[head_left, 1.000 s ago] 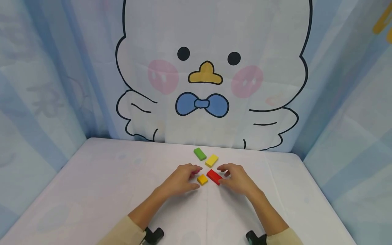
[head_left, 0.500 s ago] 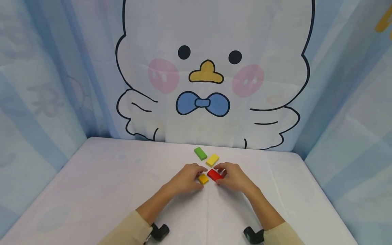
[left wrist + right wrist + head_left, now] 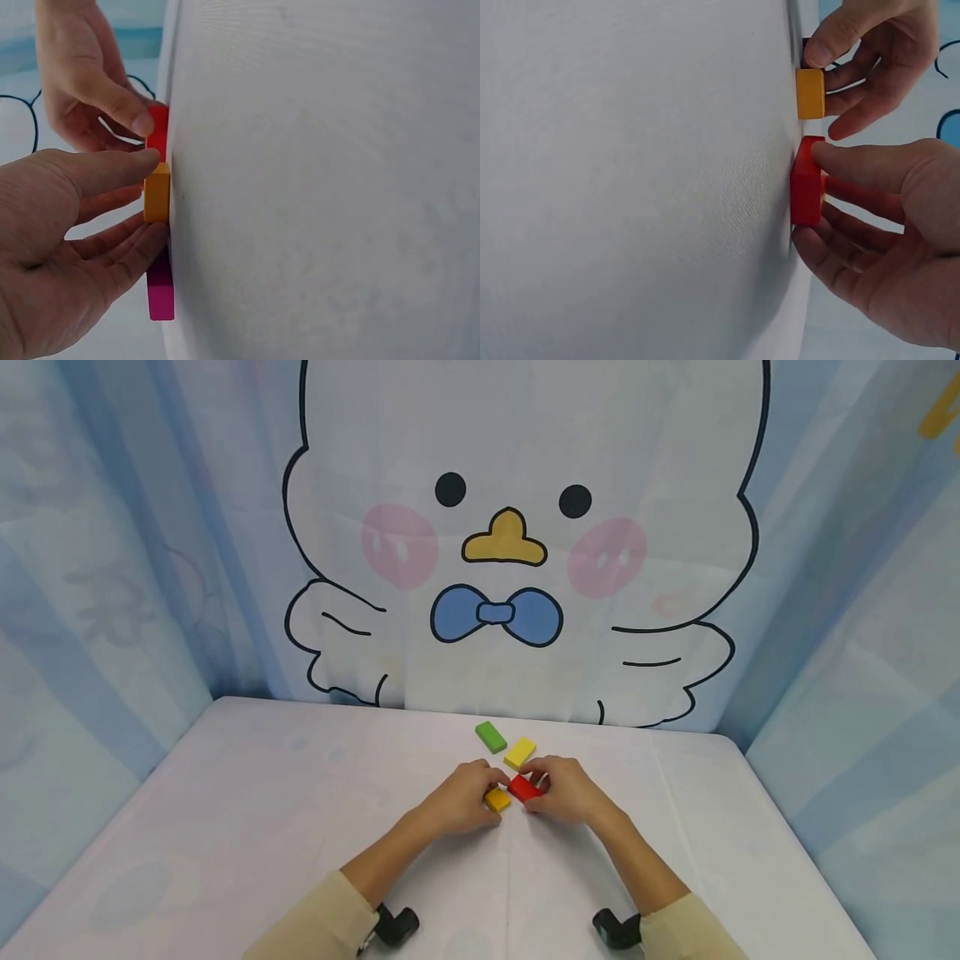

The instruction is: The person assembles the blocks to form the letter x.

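My left hand (image 3: 463,797) is at the small orange block (image 3: 498,800), its thumb and index finger bent round it. In the left wrist view a magenta block (image 3: 160,292) stands below the orange block, beside the other fingers of that hand and partly covered by them. The red block (image 3: 806,196) lies between the thumb and fingers of my right hand (image 3: 566,789), which pinches it. A narrow gap separates the red block from the orange one in the right wrist view. Both stay low, at the tabletop.
Just beyond the hands lie a yellow block (image 3: 520,752) and a green block (image 3: 491,737) on the white table (image 3: 262,793). Behind the table's back edge hangs a curtain (image 3: 510,677) with a cartoon bird.
The left hand has moved right and closed in round the orange block. The right hand has moved slightly left, its fingers drawing in on the red block.
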Tool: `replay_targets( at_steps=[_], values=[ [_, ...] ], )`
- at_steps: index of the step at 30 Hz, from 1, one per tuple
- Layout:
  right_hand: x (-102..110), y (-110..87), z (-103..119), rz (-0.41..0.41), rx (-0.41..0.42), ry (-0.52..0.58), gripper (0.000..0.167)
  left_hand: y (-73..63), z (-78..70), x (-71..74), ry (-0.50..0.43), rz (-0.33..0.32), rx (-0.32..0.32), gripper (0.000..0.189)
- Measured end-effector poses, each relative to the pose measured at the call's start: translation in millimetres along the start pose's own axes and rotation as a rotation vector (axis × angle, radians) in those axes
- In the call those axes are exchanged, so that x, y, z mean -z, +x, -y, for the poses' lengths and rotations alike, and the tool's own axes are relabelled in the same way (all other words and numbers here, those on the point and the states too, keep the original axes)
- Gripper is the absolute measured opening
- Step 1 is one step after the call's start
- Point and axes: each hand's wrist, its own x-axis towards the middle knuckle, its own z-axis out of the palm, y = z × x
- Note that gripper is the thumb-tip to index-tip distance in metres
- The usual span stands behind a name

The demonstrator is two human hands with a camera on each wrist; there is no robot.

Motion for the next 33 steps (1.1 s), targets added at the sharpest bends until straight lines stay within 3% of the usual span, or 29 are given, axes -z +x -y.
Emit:
replay_targets(
  at_steps=[13,20,33],
  values=[
    [1,1.4,2,0.014,0.017,-0.016,0.041,2.0,0.5,-0.3,0.035,0.002,-0.022,0.032],
    [0,2.2,3,0.013,0.01,-0.01,0.041,0.6,0.2,0.6,-0.002,0.007,-0.021,0.029],
    [1,1.3,2,0.01,0.003,-0.012,0.041,-17.6,-12.3,2.2,-0.032,0.036,0.021,0.028]
  ],
)
